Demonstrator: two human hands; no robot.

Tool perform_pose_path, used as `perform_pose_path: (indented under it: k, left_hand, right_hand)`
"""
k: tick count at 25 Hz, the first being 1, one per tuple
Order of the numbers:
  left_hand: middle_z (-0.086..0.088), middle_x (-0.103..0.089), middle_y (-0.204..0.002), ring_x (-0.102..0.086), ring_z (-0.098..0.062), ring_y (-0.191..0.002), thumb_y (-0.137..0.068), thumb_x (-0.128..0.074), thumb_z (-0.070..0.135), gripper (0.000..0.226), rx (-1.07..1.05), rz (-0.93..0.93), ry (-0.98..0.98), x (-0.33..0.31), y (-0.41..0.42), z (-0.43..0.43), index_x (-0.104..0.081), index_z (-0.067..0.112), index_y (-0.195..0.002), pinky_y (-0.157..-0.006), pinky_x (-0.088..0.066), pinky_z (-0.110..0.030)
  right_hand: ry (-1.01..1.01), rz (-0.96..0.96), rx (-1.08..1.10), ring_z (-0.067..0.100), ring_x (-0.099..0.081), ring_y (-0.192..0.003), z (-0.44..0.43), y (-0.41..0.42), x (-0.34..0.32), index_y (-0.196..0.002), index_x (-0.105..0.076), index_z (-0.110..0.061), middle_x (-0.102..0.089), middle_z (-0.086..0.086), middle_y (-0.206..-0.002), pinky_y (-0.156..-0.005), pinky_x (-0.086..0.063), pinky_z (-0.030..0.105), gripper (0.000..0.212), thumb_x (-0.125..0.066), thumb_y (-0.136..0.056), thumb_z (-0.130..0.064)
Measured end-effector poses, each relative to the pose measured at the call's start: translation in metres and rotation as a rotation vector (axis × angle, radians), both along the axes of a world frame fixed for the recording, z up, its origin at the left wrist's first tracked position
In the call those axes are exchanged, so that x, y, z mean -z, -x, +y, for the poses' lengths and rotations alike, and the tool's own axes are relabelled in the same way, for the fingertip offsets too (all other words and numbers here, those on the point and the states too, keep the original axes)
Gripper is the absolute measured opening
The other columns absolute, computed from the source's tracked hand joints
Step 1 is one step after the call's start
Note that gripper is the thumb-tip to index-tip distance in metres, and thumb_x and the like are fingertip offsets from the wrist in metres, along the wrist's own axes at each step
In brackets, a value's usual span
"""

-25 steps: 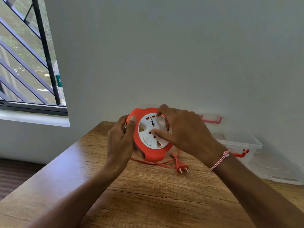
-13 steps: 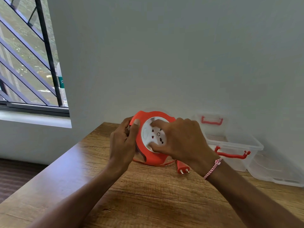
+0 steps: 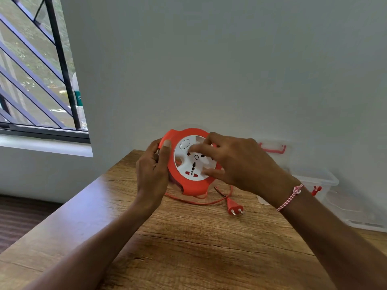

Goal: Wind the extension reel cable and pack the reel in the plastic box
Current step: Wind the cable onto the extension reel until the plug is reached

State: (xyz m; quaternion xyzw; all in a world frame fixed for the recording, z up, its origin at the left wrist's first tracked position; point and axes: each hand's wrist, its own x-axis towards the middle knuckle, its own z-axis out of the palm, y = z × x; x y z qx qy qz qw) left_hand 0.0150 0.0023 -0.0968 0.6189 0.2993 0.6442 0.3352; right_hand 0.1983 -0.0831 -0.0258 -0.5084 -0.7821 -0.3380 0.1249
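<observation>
Careful: your left hand clamps the reel while right hand fingers turn its hub, so the slack cable may snag.

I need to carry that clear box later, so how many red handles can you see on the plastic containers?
2. One red handle sits on the far clear plastic piece against the wall; another peeks out beside the right wrist, mostly hidden, on the clear plastic box. More may be hidden.
</observation>
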Motion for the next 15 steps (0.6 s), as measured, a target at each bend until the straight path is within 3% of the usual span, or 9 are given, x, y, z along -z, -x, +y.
perform_pose_path:
  k: [2, 6, 11, 15]
  left_hand:
    - [0.023, -0.076, -0.092, -0.078, -0.009, -0.081, -0.099, -0.046, 0.045, 0.034, 0.007, 0.004, -0.001, -0.0011, -0.0005, -0.0009, -0.062, 0.027, -0.123, -0.061, -0.06, -0.02]
    - [0.03, -0.075, -0.089, -0.077, -0.004, -0.081, -0.102, -0.046, 0.041, 0.024, 0.002, 0.004, 0.015, -0.0039, -0.0001, -0.0022, -0.061, 0.033, -0.119, -0.06, -0.059, -0.018]
    - [0.031, -0.075, -0.09, -0.077, -0.002, -0.08, -0.095, -0.045, 0.047, 0.033, 0.03, 0.008, -0.007, -0.0081, -0.0003, -0.007, -0.06, 0.032, -0.12, -0.059, -0.058, -0.016]
    - [0.014, -0.078, -0.097, -0.078, -0.011, -0.085, -0.096, -0.046, 0.047, 0.046, 0.045, 0.055, -0.044, -0.0029, -0.001, -0.0047, -0.063, 0.019, -0.129, -0.066, -0.064, -0.028]
  right_hand:
    - [0.008, -0.137, 0.027, 0.02, -0.07, -0.093, 0.0001, 0.0007, 0.0008, -0.142, -0.05, -0.037, -0.065, 0.005, -0.122, -0.056, -0.052, 0.027, 0.066, -0.077, -0.083, -0.049]
    - [-0.032, -0.225, 0.106, 0.023, -0.073, -0.083, -0.0003, 0.0036, 0.0013, -0.145, -0.049, -0.039, -0.067, 0.009, -0.12, -0.048, -0.051, 0.027, 0.073, -0.082, -0.079, -0.045]
    - [-0.031, -0.312, 0.077, 0.03, -0.068, -0.103, -0.0005, -0.0021, -0.0008, -0.153, -0.03, -0.042, -0.056, 0.017, -0.136, -0.053, -0.054, 0.032, 0.088, -0.081, -0.083, -0.035]
    - [-0.034, -0.278, 0.014, 0.028, -0.072, -0.089, -0.0021, -0.0009, 0.0011, -0.141, -0.051, -0.04, -0.067, 0.015, -0.116, -0.053, -0.053, 0.029, 0.076, -0.087, -0.074, -0.036]
